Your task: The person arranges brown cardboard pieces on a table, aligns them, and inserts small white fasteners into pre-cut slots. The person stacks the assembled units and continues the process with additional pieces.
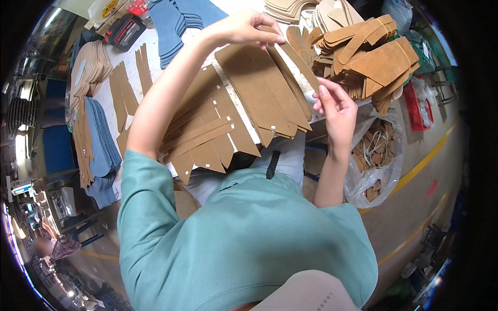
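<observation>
A long narrow brown leather strip (300,63) stretches between my two hands over the right part of the table. My left hand (248,29) reaches across and pinches its far end with closed fingers. Thumb and fingers of my right hand (340,115) are closed on its near end. Just under the strip lies a stack of wide brown leather panels (258,85) with pointed near ends. To its left more brown leather pieces (207,101) are spread in overlapping rows, several bearing small white stickers.
Bundled tan leather pieces (381,59) pile up at the right. Blue pieces (179,20) lie at the back, near a black-and-red battery pack (125,32). A clear bag of scraps (381,150) stands right of the table, before a red basket (416,106).
</observation>
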The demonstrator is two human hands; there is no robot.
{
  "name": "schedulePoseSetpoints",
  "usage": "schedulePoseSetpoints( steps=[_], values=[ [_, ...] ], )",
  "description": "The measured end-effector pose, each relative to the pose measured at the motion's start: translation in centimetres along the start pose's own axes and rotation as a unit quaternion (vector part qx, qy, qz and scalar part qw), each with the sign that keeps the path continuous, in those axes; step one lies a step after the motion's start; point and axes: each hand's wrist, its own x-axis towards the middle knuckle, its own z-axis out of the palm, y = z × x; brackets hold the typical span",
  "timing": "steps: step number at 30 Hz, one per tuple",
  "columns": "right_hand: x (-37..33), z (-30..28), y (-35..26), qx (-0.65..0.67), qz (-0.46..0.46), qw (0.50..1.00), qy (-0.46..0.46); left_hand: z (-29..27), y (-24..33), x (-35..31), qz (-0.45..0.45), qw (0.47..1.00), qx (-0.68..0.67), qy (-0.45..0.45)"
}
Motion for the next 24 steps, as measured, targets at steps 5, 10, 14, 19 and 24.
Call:
schedulePoseSetpoints(
  steps=[5,10,14,19,24],
  values=[
    [-0.2,0.4,1.8,-0.111,-0.005,0.994,0.023,-1.6,-3.5,2.1,-0.023,0.999,0.013,0.044],
    [-0.8,0.6,1.7,-0.253,0.031,0.966,0.033,-1.4,-5.8,3.0,-0.079,0.977,0.166,0.105],
    [-1.1,0.6,1.4,-0.342,0.032,0.939,0.033,-1.3,-7.0,3.6,-0.094,0.971,0.202,0.085],
    [-2.0,1.2,0.6,-0.533,-0.084,0.837,0.09,0.9,-7.3,3.4,0.158,0.931,0.2,0.263],
    [-3.0,1.1,-1.5,-0.39,-0.094,0.915,0.054,-1.0,-5.2,-2.3,0.118,0.936,0.164,0.289]
  ],
)
